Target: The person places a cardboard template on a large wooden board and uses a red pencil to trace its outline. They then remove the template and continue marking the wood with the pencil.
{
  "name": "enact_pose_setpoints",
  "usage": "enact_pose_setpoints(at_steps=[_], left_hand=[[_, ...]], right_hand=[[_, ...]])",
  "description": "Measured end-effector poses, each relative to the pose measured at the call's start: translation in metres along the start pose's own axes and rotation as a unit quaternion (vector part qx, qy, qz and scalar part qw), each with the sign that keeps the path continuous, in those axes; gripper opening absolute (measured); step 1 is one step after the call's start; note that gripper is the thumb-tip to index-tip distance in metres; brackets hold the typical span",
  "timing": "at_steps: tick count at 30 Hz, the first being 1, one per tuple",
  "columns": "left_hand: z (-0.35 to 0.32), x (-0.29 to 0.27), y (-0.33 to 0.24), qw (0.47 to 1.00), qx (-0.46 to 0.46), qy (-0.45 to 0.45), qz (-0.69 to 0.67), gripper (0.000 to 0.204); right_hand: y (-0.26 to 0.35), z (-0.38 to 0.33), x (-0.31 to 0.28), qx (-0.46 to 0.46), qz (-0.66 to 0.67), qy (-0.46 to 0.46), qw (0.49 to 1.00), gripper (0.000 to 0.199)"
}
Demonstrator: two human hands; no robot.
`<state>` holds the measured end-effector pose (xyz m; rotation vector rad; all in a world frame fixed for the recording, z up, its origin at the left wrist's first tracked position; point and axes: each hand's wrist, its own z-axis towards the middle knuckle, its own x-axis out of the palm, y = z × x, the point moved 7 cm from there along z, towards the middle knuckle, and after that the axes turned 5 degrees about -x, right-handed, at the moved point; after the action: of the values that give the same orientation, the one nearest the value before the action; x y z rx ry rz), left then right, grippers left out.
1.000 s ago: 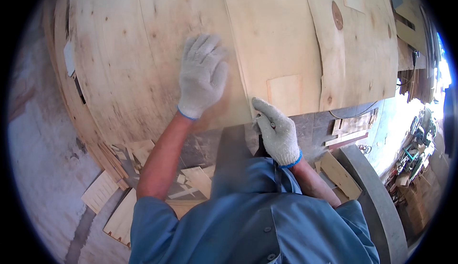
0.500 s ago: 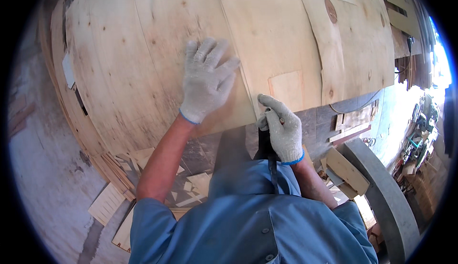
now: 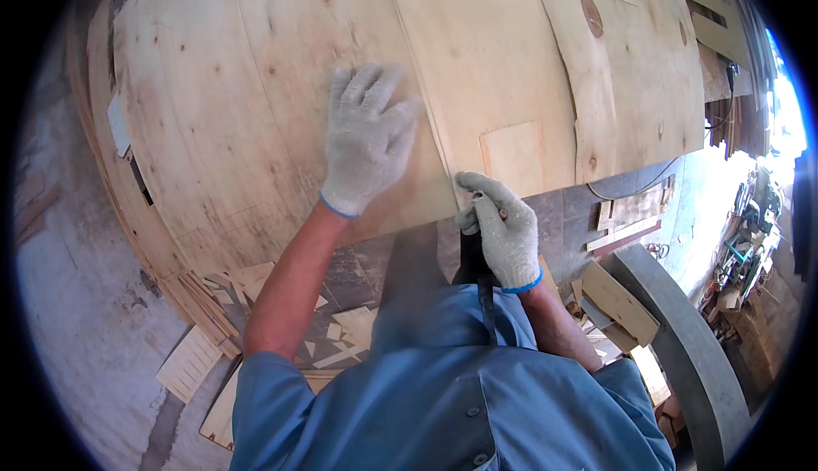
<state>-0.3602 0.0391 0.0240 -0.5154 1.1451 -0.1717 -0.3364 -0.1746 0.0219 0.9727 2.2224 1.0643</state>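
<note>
Right hand [image 3: 503,231] had dropped off the sheet's near edge since a second back and pulled in toward the body; left hand [image 3: 368,140] barely shifted, only slid a touch right along the veneer sheet [image 3: 256,113]

Left hand was flat, fingers spread, palm pressed on the sheet just left of the seam [image 3: 443,156] where the overlapping veneer sheet [image 3: 503,54] started. Right hand was curled shut around a dark narrow tool [image 3: 479,267], handle running down toward the blue shirt [image 3: 443,394], tip end hidden under the glove so I couldn't tell what kind it was

Key geometry: seam ran roughly near-to-far, tilting left at the far end. Its near end sat just above and left of the right fist, almost touching. Right hand was clearly nearer that end; left hand sat beside the seam midway up, holding the sheet down

Square patch [image 3: 513,152] lay just right of the seam, above the right hand
</note>
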Motion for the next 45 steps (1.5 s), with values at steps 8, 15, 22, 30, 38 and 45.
enact_pose_setpoints(at_steps=[8,15,22,30,38,45], left_hand=[[-0.001,0.0,-0.001,1.0,0.016,0.021,0.003,0.03],[-0.001,0.001,0.011,0.998,-0.023,-0.01,-0.05,0.031],[-0.004,0.001,0.003,1.0,0.008,0.007,-0.012,0.035],[-0.006,0.005,0.001,0.999,0.038,0.034,0.016,0.036],[0.001,0.004,0.005,0.999,0.034,-0.027,-0.022,0.026],[-0.003,0.003,-0.003,0.998,0.055,-0.024,0.03,0.03]], right_hand=[[0.003,0.005,-0.004,-0.011,0.005,-0.009,1.0,0.033],[0.003,0.001,-0.001,0.003,0.026,-0.003,1.0,0.033],[-0.007,-0.003,-0.003,0.014,0.036,-0.017,0.999,0.031],[-0.012,-0.012,-0.017,0.026,0.044,-0.028,0.998,0.029],[-0.051,-0.029,-0.031,0.121,0.085,-0.078,0.986,0.027],[-0.065,-0.026,-0.019,0.155,0.154,-0.018,0.976,0.03]])
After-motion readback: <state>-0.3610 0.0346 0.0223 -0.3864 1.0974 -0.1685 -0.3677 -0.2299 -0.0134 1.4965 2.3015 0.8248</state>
